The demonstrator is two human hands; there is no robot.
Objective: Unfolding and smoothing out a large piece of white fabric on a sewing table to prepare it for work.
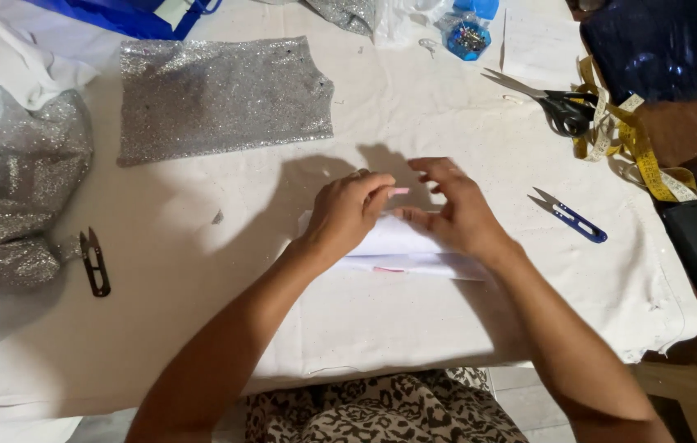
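My left hand [350,212] and my right hand [455,209] rest side by side on a small folded piece of white fabric [402,246] in the middle of the table. The left fingers pinch something small and pink [398,191] at the fabric's far edge. My right hand's fingers press down on the fabric just beside it. A pink mark [388,269] shows on the fabric's near fold.
The table is covered by a white cloth [225,271]. A silver glitter fabric panel [221,98] lies far left, more glitter fabric [12,189] at the left edge. Black thread snips [96,262], blue snips [574,218], scissors [549,100], a yellow tape measure [640,148], a blue pin box [466,37].
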